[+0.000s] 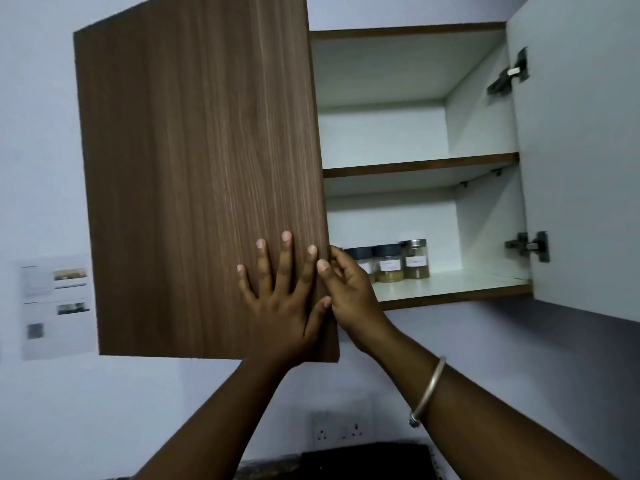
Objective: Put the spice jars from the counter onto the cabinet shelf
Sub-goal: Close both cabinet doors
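The left hand (280,299) lies flat on the wood-grain face of the left cabinet door (201,150), fingers straight and spread, palm against the panel near its lower right corner; it holds nothing. Just beside it, the right hand (349,292) grips that door's free edge; its thumb lies on the front face, touching the left hand's forefinger side, and its fingers curl round behind the edge. A metal bangle (427,393) sits on the right forearm, below the wrist.

The spice jars (389,266) stand upright in a row on the lower shelf (450,284) of the cabinet, just to the right of the right hand and behind it; three show, two with dark lids and one with a silver lid, each with a white label; the leftmost is partly hidden by the right hand's knuckles, so whether more stand behind it cannot be told. The upper shelf (419,164) runs above both hands.

Far to the right of the hands, the right cabinet door (581,168) stands swung wide, white inner face showing; its lower hinge (528,245) is level with the jars. To the left of the left hand, a printed sheet (55,306) is stuck to the wall; below the wrists, between the forearms, is a wall socket (341,433).
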### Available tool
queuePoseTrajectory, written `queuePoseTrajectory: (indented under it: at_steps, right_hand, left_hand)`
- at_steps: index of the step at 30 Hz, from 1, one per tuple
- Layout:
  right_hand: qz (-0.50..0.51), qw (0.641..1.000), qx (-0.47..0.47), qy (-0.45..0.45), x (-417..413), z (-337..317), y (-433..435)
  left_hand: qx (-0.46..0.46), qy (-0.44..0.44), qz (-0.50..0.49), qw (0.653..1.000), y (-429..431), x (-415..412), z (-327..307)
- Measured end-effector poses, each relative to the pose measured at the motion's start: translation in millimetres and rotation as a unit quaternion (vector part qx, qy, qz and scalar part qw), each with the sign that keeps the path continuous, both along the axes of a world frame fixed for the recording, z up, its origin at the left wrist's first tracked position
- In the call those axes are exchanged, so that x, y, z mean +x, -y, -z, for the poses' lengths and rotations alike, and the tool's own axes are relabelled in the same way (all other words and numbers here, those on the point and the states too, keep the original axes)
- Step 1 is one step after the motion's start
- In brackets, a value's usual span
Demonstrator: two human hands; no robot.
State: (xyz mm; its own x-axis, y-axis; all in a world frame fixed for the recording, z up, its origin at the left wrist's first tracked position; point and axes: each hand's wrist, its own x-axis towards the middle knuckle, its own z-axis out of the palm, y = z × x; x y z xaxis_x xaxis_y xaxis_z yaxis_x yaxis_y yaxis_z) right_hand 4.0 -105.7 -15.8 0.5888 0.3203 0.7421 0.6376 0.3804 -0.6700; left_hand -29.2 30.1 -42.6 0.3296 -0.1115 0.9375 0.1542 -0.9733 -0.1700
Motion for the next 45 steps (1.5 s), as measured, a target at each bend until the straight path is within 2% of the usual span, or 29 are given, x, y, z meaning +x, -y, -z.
queuePoseTrajectory:
  at_steps: [6, 12, 17, 27, 31, 34, 38, 40, 45]
  right_hand:
    - [0.159, 0.982, -0.099, -0.003, 51, -17, -13]
    - [0.312, 0.929, -0.195, 0.040, 85, -20, -31]
    - [0.334, 0.912, -0.233, 0.054, 108, -24, -38]
    - [0.302, 0.928, -0.210, 0.053, 129, -18, -47]
    - [0.311, 0.927, -0.206, 0.047, 125, -19, -49]
    - [0.301, 0.929, -0.212, 0.033, 109, -21, -41]
    - [0.300, 0.932, -0.193, 0.060, 80, -10, 6]
    - [0.317, 0.931, -0.159, 0.089, 62, -5, 40]
    - [0.416, 0.885, -0.085, 0.189, 3, -4, 146]
  left_hand:
    - [0.039, -0.014, -0.046, 0.998, -31, 50, -3]
    - [0.054, -0.025, -0.055, 0.997, -51, 81, -4]
    - [0.051, 0.006, -0.059, 0.997, -56, 100, 0]
    - [0.073, 0.060, -0.061, 0.994, -66, 120, 3]
    - [0.076, 0.059, -0.055, 0.994, -66, 119, 1]
    - [0.063, 0.017, -0.046, 0.997, -60, 108, -2]
    - [-0.028, -0.087, 0.005, 0.996, -33, 80, -20]
    - [-0.059, -0.074, 0.051, 0.994, -7, 66, -26]
    - [0.044, -0.032, 0.244, 0.968, 114, 37, -34]
